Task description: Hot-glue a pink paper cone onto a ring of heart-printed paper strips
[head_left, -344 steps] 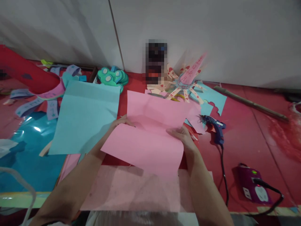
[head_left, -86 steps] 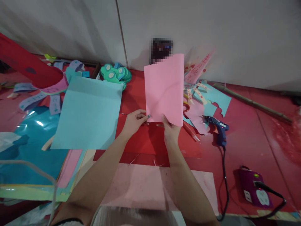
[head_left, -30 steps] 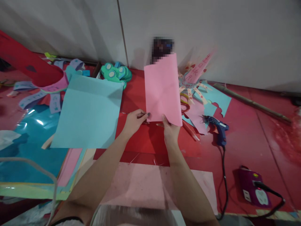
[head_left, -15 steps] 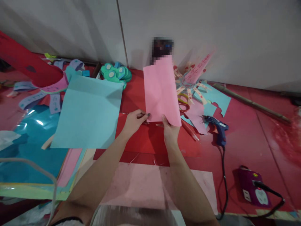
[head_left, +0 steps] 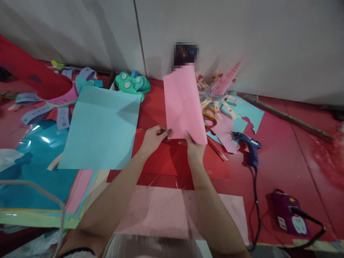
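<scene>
A sheet of pink paper is held up above the red table, its far edge near a pixelated dark object by the wall. My left hand pinches the sheet's lower left corner between thumb and fingers. At the lower right edge, my right hand grips it, thumb on top and fingers underneath. The sheet's right side curls over. Beneath both hands lies red paper. Left of my left hand is a flat light blue sheet.
To the right lie a glue gun, scissors and a purple power socket box. A pink paper cone with strips stands behind. Green paper cutouts and a red tube are at left; a stick lies far right.
The pink sheet's top edge has shifted slightly. Both hands keep the same grip and position.
</scene>
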Demonstrator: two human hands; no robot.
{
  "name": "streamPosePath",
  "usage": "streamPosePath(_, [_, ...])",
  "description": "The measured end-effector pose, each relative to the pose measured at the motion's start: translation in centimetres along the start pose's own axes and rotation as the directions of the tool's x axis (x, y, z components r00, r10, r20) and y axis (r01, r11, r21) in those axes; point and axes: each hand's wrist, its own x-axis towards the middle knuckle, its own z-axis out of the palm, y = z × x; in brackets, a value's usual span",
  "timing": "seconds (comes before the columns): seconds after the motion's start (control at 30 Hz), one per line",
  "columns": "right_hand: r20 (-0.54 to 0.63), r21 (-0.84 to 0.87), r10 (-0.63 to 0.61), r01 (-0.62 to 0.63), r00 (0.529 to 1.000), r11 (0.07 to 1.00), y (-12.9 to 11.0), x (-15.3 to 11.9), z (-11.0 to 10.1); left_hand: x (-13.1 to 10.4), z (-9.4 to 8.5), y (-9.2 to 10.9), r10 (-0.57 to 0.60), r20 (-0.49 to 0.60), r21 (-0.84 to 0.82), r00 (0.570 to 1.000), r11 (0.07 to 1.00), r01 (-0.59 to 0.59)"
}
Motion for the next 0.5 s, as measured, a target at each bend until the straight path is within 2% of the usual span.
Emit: streamPosePath(0.5, [-0.01, 0.04, 0.001, -0.001, 1.0, 0.999, -0.31, -0.04, 0.19, -0.08, -0.25, -0.09, 0.041, 0.034, 0.028, 0.999, 0.999, -0.042])
